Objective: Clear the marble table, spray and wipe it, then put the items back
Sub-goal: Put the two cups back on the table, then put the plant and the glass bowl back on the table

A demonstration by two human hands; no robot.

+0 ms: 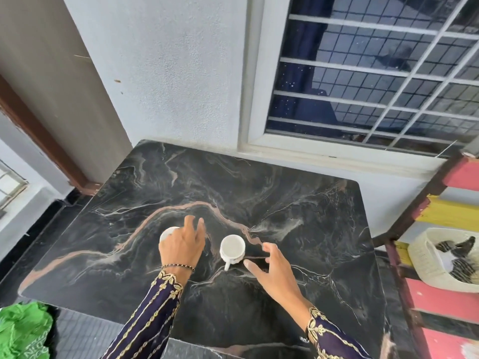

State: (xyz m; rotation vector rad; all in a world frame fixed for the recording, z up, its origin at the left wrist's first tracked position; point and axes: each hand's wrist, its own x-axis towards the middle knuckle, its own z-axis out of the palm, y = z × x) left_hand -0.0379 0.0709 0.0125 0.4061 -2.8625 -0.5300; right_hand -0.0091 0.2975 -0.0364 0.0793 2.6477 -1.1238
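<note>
Near the middle of the black marble table point(298, 203), her left hand point(182, 246) lies over a white cup point(167, 233), fingers loosely spread; whether it grips, I cannot tell. Her right hand point(272, 270) hovers wide open, empty, just right of a second white cup point(232, 248). A green cloth point(23, 330) at near left bears unreadable print.

A home: a marble table point(259, 190) with cups point(232, 247) beneath a barred window point(375, 73).

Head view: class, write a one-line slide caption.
Two hands, left and right, reach for two white cups on a black marble table.
</note>
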